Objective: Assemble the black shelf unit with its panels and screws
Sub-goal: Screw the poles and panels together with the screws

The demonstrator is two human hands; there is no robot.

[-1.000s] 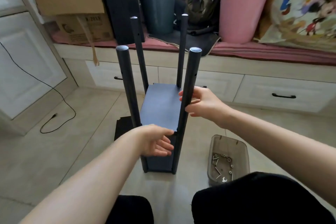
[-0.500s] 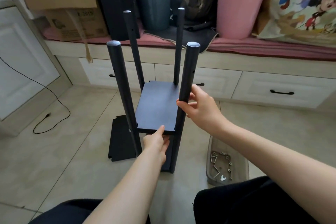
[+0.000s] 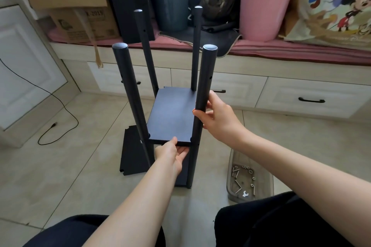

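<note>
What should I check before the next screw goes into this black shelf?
1. Shelf panel sits between all four poles: ok, its corners meet them.
2. Left hand props the panel's front edge from below: ok.
3. Right hand steadies the front right pole: ok.
4. Panel level with the pole holes: cannot tell; the holes in view sit higher up.
5. Screws ready in the clear tray: ok, but both hands are busy.
6. Spare panel on the floor beside the left poles: ok, out of the way.
</note>
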